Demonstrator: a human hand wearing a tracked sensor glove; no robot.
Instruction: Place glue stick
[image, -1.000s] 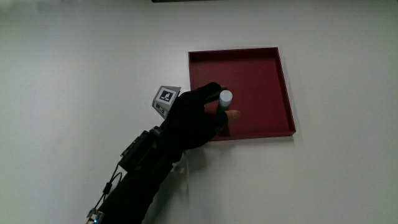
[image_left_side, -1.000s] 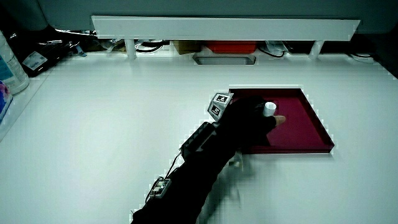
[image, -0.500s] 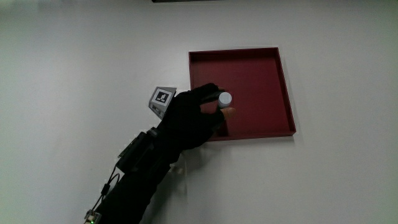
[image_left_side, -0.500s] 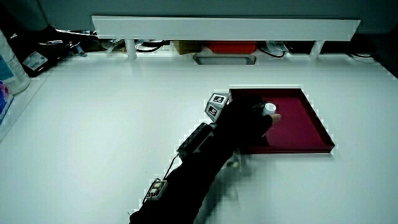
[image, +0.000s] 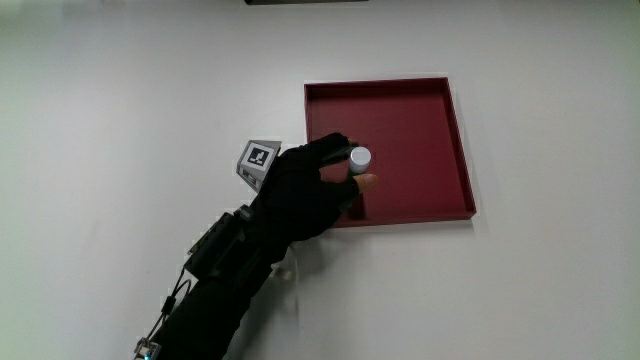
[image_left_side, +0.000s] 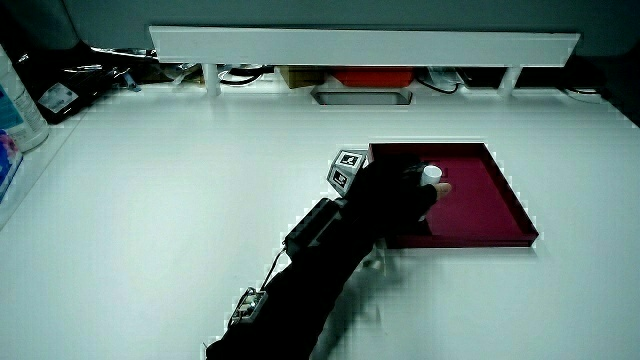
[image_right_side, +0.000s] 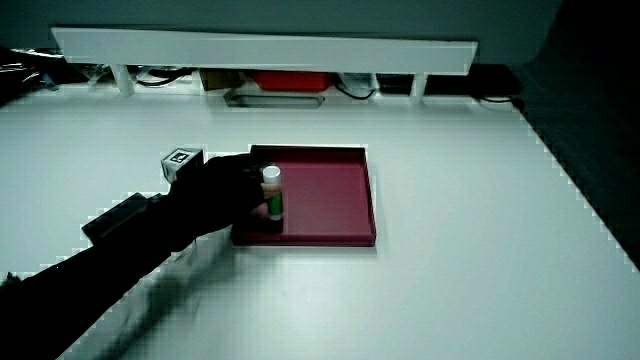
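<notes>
We see the hand (image: 305, 190) near the middle of the frame, its grip pinching the glue stick (image: 360, 157) (white cap up, green body). The stick stands upright inside the red tray (image: 455, 130) on the white desk (image: 120, 120), seemingly touching the tray floor.

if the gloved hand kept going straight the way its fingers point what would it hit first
Probably bare tray floor, then the tray's side wall farthest from the forearm. The hand reaches over the red tray's rim, its grip on the upright glue stick, and nothing else lies in the tray. Height is hard to judge.
</notes>
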